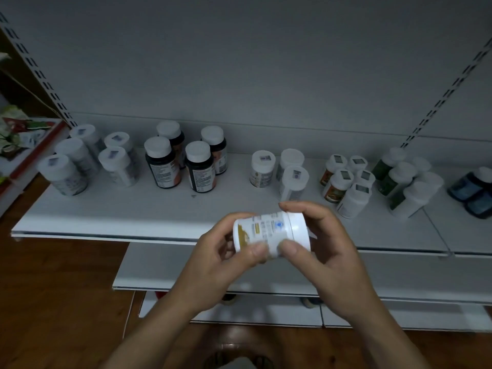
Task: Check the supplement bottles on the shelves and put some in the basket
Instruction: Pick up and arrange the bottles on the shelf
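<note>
A white supplement bottle (271, 231) with a gold-and-white label lies sideways in both my hands, in front of the shelf edge, its cap pointing right. My left hand (221, 259) grips its base end with thumb and fingers. My right hand (327, 246) holds the cap end, thumb on the label. Behind it, three similar white bottles (292, 179) stand on the white shelf (149, 214). Left of them stand several dark bottles (198, 166) with white caps, and farther left several white bottles (117, 166). No basket is clearly seen.
More white-capped bottles (346, 182), green-labelled ones (399, 179) and dark blue ones (474, 193) stand at the shelf's right. Lower white shelves (149, 270) jut out beneath. A red-edged shelf with packets (18, 134) is at far left. The floor (53, 302) is brown wood.
</note>
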`<state>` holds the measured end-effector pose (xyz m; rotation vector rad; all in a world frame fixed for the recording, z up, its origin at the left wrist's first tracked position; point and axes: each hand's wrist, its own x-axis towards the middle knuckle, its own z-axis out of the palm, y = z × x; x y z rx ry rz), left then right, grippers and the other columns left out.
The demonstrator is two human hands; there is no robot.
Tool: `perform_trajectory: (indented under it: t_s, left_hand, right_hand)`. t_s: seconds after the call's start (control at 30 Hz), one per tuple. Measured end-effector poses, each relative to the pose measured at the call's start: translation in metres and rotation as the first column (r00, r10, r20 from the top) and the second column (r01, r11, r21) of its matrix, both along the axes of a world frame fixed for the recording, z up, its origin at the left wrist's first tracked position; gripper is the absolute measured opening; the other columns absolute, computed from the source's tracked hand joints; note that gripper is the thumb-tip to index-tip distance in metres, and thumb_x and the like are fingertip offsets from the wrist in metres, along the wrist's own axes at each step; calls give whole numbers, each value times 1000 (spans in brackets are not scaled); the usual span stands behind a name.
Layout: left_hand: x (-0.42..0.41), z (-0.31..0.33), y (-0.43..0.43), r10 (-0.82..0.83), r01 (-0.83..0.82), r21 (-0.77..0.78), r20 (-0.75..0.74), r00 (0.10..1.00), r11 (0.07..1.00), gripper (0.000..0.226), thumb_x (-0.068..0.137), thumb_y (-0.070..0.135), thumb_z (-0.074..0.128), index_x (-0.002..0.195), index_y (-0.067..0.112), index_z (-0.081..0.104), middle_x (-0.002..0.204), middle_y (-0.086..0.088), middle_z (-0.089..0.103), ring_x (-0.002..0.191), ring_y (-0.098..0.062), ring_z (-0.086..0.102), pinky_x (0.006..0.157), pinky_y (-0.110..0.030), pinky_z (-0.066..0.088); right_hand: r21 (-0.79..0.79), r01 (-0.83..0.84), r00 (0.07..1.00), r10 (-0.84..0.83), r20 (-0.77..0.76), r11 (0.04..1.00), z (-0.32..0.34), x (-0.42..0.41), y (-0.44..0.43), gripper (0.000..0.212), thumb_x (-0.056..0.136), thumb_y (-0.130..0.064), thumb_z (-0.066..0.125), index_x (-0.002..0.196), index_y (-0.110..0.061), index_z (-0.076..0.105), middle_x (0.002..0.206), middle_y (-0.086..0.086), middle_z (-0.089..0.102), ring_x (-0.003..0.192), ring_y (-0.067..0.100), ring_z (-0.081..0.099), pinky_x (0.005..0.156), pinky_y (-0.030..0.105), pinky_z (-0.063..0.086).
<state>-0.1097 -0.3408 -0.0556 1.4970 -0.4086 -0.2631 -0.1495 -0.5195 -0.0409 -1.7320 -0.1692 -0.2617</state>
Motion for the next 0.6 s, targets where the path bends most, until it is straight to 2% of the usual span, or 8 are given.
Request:
perform_trajectory:
  t_s: [0.07, 0.13, 0.2, 0.23, 0.3, 0.47, 0.53, 0.6]
  left_hand:
    - [1, 0, -2, 12, -11, 27, -63, 998, 1000, 46, 75, 51, 60, 109, 21, 65, 94, 0, 74, 78, -16, 71, 67, -24, 55]
    - [2, -1, -2, -1, 3, 47, -53, 999, 999, 51, 75, 54, 59, 119, 29, 58, 107, 13, 70, 94, -7, 69, 76, -21, 54]
    - [3, -3, 0, -38, 38, 39, 21, 999, 999, 64, 77, 41, 68, 135, 35, 43, 127, 23, 57, 119, -5, 57, 90, -24, 52]
    - [5, -5, 2, -52, 48, 39, 90, 995, 998, 67, 78, 32, 70, 138, 34, 41, 134, 18, 52, 125, -11, 53, 94, -27, 51]
    - [7, -5, 3, -66, 61, 36, 166, 984, 997, 60, 80, 20, 71, 134, 28, 47, 130, 10, 55, 121, -19, 56, 92, -30, 52]
    - [12, 2, -2, -7, 7, -5, -16, 1000, 1000, 44, 79, 37, 68, 117, 18, 59, 103, 10, 70, 93, -2, 66, 75, -17, 52]
    - [15, -1, -2, -14, 14, 2, -11, 1000, 1000, 49, 79, 42, 65, 124, 25, 55, 114, 12, 67, 104, -3, 64, 81, -19, 52]
    - [16, -4, 0, -54, 53, 9, 77, 996, 999, 55, 81, 29, 68, 132, 31, 46, 131, 12, 56, 122, -13, 56, 92, -27, 52]
  right_hand:
    - [-31, -49, 999, 50, 6, 998, -1, 2, -5, 42, 79, -26, 70, 119, -28, 58, 125, -4, 57, 114, 23, 58, 83, 35, 55]
    - [11, -66, 997, 66, -42, 998, 0, 4, -7, 41, 76, -26, 72, 116, -27, 60, 121, -4, 60, 111, 22, 61, 81, 33, 56]
    - [101, -48, 991, 60, -122, 994, 2, 6, -6, 38, 73, -31, 73, 109, -28, 62, 111, -4, 66, 103, 16, 64, 75, 29, 56]
    - [146, -30, 986, 53, -161, 989, 1, 8, -6, 37, 72, -35, 72, 107, -29, 63, 107, -5, 67, 100, 13, 65, 72, 28, 56]
    - [208, -14, 975, 59, -212, 978, -1, 9, -7, 37, 71, -38, 70, 107, -28, 63, 105, -6, 68, 98, 12, 64, 70, 27, 56]
    - [188, -108, 983, 132, -124, 976, 0, 9, -9, 40, 76, -22, 71, 114, -20, 60, 121, -4, 62, 111, 14, 62, 80, 24, 54]
    - [192, -77, 986, 103, -133, 978, 1, 11, -8, 34, 75, -24, 71, 108, -21, 64, 115, -4, 65, 106, 12, 63, 77, 23, 54]
    - [211, -18, 983, 56, -174, 977, 1, 15, -7, 32, 73, -31, 70, 104, -22, 66, 106, -3, 68, 98, 12, 65, 72, 24, 54]
